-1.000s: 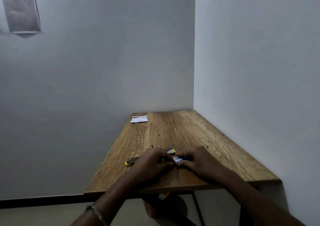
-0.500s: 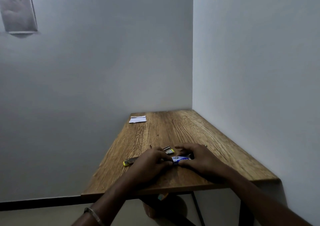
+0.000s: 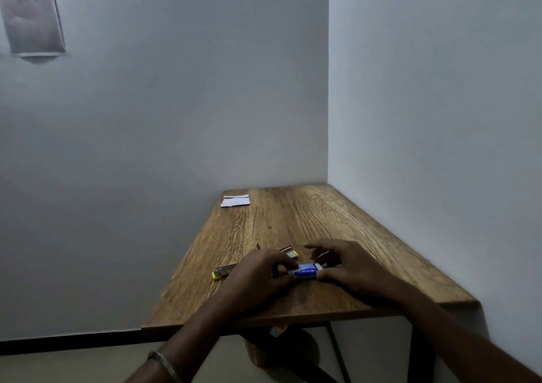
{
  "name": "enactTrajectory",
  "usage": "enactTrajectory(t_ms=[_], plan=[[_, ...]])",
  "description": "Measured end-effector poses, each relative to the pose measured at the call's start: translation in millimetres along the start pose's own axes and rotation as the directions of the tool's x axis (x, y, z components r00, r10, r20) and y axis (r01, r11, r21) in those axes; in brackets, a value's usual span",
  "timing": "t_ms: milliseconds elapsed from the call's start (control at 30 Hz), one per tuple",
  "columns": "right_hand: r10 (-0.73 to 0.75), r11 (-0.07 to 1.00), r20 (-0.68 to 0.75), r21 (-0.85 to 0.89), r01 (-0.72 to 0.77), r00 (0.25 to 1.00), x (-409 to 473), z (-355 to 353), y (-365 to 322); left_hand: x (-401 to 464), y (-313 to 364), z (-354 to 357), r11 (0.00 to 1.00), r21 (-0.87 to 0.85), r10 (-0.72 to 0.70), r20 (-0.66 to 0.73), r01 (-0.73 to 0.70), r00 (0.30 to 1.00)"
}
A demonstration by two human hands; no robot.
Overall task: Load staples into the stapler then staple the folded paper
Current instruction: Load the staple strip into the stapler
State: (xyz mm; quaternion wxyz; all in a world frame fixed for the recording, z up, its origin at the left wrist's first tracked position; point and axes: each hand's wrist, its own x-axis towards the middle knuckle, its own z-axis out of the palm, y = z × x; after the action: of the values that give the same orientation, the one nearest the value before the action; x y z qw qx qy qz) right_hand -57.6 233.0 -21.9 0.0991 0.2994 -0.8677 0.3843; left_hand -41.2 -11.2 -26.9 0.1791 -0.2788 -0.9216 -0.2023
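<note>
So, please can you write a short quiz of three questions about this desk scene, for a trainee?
1. True or false: the folded paper lies at the table's far left corner.
2. What do both hands hold? A) a blue-and-white staple box B) scissors C) a pen
3. Fill in: the yellow-ended stapler lies open behind the ____ hand.

Key: 1 true. 2 A, the staple box between left hand and right hand. 3 left.

Dim, bluish light fills the room; the right-hand pale plaster wall (image 3: 440,119) is brighter than the left. Soft shadow lies beneath the brown wood-grain tabletop (image 3: 293,215). Edges bend slightly; detail is soft.
</note>
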Motion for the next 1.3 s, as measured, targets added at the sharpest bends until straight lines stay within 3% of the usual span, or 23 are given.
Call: enactTrajectory(t_ms=[267, 567, 867, 1067, 1300], plan=[[0.018, 1.0, -0.003, 0.023, -0.018, 1.0, -2.4, -8.7, 6.3, -1.2, 1.2, -1.1, 1.0, -0.017, -0.018, -0.004, 0.018, 1.0], [-0.01, 0.993, 0.072, -0.116, 0.018, 0.997, 10.7, -18.8, -2.6, -2.8, 2.8, -2.2, 1.0, -0.006, -0.026, -0.008, 0.026, 1.0], [0.023, 0.923, 0.338, -0.369, 0.109, 0.941, 39.1, -32.2, -24.0, -3.6, 3.9, -2.4, 0.999, 0.019, -0.038, -0.022, 0.038, 0.999], [0.06, 0.903, 0.376, -0.415, 0.11, 0.925, 45.4, -32.6, -26.8, -4.8, 5.0, -2.9, 0.999, 0.008, -0.043, -0.022, 0.043, 0.999], [-0.031, 0.925, 0.313, -0.351, 0.146, 0.949, 43.0, -27.8, -19.5, -5.1, 6.6, -4.0, 0.999, 0.001, -0.047, -0.019, 0.047, 0.999]])
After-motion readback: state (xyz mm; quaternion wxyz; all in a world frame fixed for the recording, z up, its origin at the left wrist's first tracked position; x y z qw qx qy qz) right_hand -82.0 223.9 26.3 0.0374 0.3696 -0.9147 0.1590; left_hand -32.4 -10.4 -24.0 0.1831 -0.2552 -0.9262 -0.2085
